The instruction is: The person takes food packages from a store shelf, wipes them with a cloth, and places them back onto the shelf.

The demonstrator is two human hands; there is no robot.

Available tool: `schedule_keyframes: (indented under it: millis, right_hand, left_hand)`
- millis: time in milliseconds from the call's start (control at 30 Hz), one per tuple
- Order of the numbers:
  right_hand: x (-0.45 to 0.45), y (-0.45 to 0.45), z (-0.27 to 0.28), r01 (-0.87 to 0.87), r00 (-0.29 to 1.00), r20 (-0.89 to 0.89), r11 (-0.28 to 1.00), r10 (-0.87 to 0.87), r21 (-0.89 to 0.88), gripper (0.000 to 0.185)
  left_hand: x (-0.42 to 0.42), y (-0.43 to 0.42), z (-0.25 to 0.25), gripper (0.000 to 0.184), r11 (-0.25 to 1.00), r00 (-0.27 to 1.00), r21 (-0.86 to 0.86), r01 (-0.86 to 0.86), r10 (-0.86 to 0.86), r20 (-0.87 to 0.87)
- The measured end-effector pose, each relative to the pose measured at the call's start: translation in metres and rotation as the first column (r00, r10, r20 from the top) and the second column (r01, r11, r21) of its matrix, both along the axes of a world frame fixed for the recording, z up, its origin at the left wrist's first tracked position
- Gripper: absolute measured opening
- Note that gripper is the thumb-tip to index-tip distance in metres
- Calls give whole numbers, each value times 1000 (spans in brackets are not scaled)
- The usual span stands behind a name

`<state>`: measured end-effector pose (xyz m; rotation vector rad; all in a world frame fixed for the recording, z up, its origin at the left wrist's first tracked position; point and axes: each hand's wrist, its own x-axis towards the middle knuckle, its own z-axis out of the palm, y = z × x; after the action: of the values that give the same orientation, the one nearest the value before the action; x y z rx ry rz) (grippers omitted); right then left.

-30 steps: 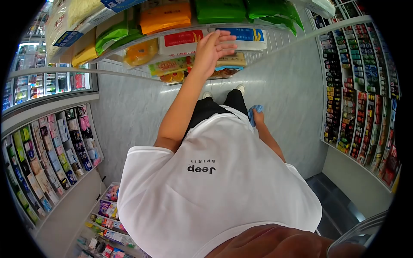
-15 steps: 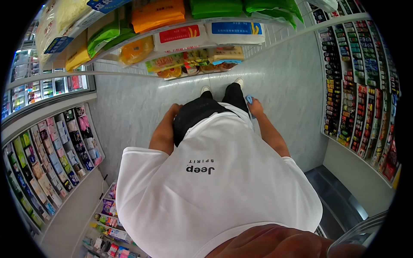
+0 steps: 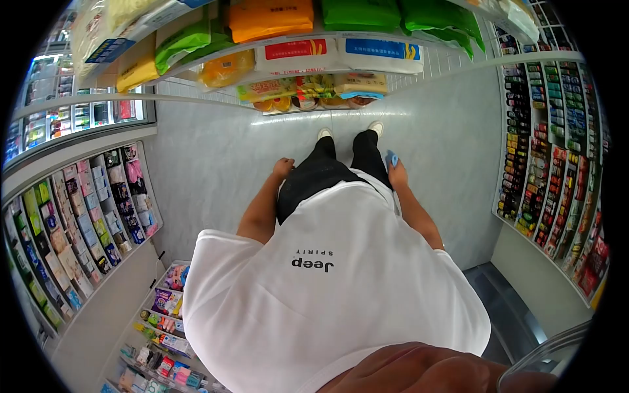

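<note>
My left hand (image 3: 283,168) hangs by my left thigh, its fingers curled, and nothing shows in it. On the other side, my right hand (image 3: 398,175) is down beside my right leg, closed around a blue cloth (image 3: 392,158). A small part of the cloth sticks out past the fingers; the rest is hidden in the hand. Both arms hang low alongside my white shirt (image 3: 314,301) and black trousers (image 3: 314,180).
Ahead stands a rack with packaged goods, including an orange bag (image 3: 270,19) and white sacks (image 3: 380,56). Drink shelves (image 3: 550,150) line the right. Shelves of small packets (image 3: 85,223) stand left, with a glass-fronted cabinet (image 3: 85,124) beyond. Grey floor (image 3: 452,144) surrounds my feet.
The whole view has shifted, with the rack now further right in it. My left hand has swung forward, away from my hip. My right hand still holds the blue cloth.
</note>
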<state>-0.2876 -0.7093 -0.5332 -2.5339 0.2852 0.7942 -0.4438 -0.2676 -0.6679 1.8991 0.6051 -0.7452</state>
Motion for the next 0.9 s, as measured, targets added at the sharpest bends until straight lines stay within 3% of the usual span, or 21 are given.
schedule_keyframes:
  millis: [67, 100, 167, 200, 333, 433, 467, 567, 633, 733, 900]
  right_hand:
    - [-10, -6, -7, -93, 992, 80, 993, 98, -74, 51]
    - [-10, -4, -11, -165, 986, 24, 986, 166, -12, 50]
    - [-11, -1, -11, -301, 947, -77, 947, 310, 116, 49]
    - [-13, 0, -8, -313, 946, -25, 931, 323, 185, 48]
    - [-4, 5, -4, -187, 974, -77, 945, 214, 269, 46]
    - [-4, -8, -19, -122, 963, -179, 919, 201, 376, 42]
    - [-6, -7, -10, -119, 959, -197, 925, 201, 361, 42]
    - [-27, -22, -30, -247, 958, -63, 918, 279, 310, 42]
    - [-43, -26, -32, -253, 954, -81, 920, 289, 298, 40]
    - [-62, -30, -28, -160, 963, -161, 939, 216, 305, 40]
    - [-98, -58, -76, 10, 977, -206, 950, 57, 312, 44]
  left_hand:
    - [27, -19, 38, 43, 926, 934, -143, -348, 330, -137]
    - [40, -28, 63, 42, 836, 855, -199, -511, 470, -220]
    - [51, -37, 77, 39, 831, 871, -263, -490, 458, -177]
    - [54, -41, 79, 39, 839, 883, -275, -470, 443, -156]
    - [44, -48, 47, 37, 858, 893, -256, -444, 446, -56]
    - [34, -42, 40, 39, 974, 975, -60, -218, 220, 36]
    - [27, -50, 48, 44, 953, 953, -71, -293, 297, 53]
    - [14, -48, 46, 45, 990, 988, -42, -133, 136, 79]
    - [6, -53, 68, 44, 994, 990, 28, -103, 100, 102]
    - [-15, -61, 85, 42, 990, 992, 79, -114, 108, 67]
    - [-71, -52, 85, 45, 986, 996, 146, -84, 83, 18]
